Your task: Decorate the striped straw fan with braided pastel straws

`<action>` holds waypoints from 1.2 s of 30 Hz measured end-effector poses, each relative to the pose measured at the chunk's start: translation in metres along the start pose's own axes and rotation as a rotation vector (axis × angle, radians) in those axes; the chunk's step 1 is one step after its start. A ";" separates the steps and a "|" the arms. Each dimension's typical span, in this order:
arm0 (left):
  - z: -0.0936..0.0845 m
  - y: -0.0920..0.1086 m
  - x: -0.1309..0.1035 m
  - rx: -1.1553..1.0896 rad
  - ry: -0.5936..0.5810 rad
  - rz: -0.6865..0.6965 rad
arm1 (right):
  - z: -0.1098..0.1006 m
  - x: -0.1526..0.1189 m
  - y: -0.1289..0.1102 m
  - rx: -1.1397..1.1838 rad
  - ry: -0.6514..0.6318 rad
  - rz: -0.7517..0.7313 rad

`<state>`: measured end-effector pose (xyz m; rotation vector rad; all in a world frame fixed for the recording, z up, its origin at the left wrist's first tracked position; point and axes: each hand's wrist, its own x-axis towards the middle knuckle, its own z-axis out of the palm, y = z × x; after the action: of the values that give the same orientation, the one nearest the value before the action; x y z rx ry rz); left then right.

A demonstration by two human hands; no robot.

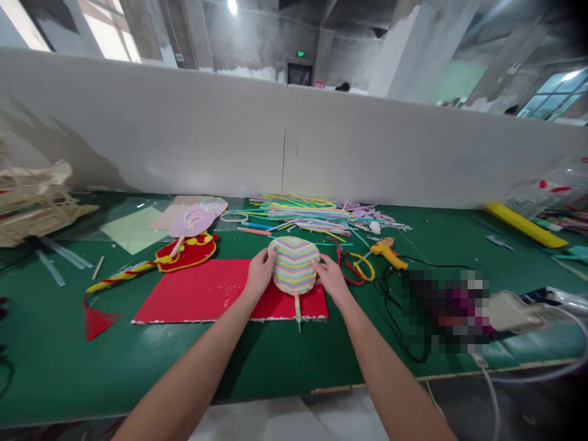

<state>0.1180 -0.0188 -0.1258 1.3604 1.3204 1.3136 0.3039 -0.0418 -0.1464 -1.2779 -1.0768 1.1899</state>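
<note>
The left hand (263,267) and right hand (329,274) grip the striped fan (295,266) by its edges, some fingers hidden behind. It partly hides the red board (193,294)

We see green-covered table (169,370) in fg, w/ long whitish partition (184,131) standing along its far edge; we notice thin vertical seam (283,162) near ctr. Beyond it, rough grey concrete wall (248,40), partly white. Thick pillar (408,55) to R. Bright window (110,33) upper L, bluish paned window (554,98) far R. Small lit green sign (300,53) above dark doorway (299,74). Lamp (232,7) shining near top.
</note>
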 end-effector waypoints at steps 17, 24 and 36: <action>-0.010 -0.005 -0.005 0.896 -0.019 0.289 | -0.019 -0.006 -0.002 -1.040 0.448 -0.348; -0.011 -0.003 -0.009 0.996 -0.012 0.232 | -0.027 0.001 0.005 -1.088 0.441 -0.340; -0.005 -0.008 -0.014 1.096 0.094 0.224 | -0.026 -0.007 -0.001 -1.212 0.551 -0.285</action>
<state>0.1132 -0.0321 -0.1346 2.2198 2.1390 0.7489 0.3295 -0.0514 -0.1453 -2.0647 -1.5112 -0.1865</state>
